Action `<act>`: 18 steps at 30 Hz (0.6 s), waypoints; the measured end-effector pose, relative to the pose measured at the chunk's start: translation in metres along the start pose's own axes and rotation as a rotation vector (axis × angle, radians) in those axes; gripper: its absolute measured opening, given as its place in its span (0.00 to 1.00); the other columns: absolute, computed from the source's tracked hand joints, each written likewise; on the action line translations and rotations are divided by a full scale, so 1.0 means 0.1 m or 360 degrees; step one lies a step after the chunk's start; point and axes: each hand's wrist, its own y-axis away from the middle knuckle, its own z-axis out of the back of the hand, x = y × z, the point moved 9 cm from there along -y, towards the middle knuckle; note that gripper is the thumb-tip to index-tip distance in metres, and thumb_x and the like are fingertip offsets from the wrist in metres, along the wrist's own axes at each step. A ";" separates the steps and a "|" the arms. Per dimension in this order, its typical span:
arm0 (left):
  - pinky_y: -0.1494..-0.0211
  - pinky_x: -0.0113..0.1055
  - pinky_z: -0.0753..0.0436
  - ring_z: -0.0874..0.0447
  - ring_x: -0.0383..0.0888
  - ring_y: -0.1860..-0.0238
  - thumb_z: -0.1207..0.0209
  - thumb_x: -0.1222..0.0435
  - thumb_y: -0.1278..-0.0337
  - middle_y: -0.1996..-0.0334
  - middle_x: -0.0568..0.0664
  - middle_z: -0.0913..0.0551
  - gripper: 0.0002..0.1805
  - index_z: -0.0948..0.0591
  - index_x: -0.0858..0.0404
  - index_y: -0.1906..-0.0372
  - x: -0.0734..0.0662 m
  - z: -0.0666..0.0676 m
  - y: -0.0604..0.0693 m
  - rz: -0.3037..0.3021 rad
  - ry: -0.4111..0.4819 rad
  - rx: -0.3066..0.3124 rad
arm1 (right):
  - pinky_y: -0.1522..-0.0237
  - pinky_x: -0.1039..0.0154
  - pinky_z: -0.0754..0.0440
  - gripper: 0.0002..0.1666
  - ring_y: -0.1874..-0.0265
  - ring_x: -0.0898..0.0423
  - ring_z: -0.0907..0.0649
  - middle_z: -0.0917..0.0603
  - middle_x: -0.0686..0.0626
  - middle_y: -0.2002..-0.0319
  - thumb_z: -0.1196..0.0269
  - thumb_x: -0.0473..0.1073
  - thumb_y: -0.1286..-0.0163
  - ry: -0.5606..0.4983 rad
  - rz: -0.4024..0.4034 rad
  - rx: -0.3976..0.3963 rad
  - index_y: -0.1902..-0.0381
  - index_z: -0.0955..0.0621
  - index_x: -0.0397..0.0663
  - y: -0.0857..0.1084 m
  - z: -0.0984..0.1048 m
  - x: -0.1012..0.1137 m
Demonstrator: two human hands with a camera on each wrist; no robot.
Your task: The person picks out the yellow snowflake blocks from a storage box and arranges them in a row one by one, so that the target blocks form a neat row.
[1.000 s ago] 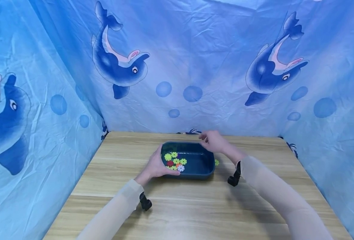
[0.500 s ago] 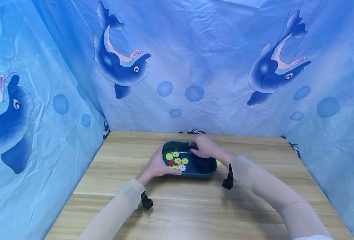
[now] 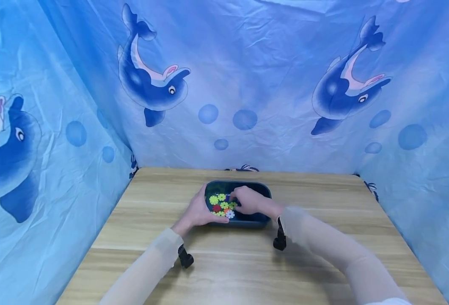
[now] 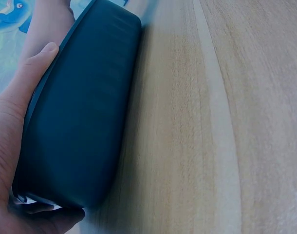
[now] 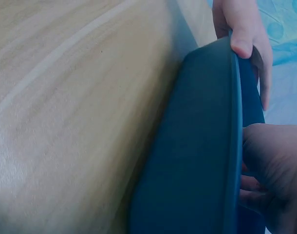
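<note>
Yellow-green flower-shaped pieces (image 3: 213,200) lie grouped with a red piece (image 3: 216,208) in the 9 o'clock half of a dark blue-green container (image 3: 251,224), a white piece (image 3: 230,214) at the group's 4 o'clock edge. The right hand (image 3: 248,200) reaches in from 4 o'clock, fingers bent down among the pieces; whether they pinch one I cannot tell. The left hand (image 3: 200,210) grips the container's 9 o'clock end, thumb on the rim near 8 o'clock. The container sits toward the 12 o'clock edge of a wooden table (image 3: 224,271). Past that edge hangs a blue curtain (image 3: 262,63) with printed dolphins (image 3: 148,87).
</note>
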 end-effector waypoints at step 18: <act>0.22 0.63 0.27 0.32 0.61 0.22 0.12 0.47 0.67 0.19 0.60 0.37 0.80 0.55 0.57 0.12 -0.01 -0.01 0.02 -0.0015 0.0059 -0.0006 | 0.37 0.53 0.13 0.09 0.44 0.50 0.12 0.08 0.46 0.49 0.28 0.37 0.29 0.0060 0.0008 -0.0025 0.52 0.09 0.47 -0.04 -0.19 0.02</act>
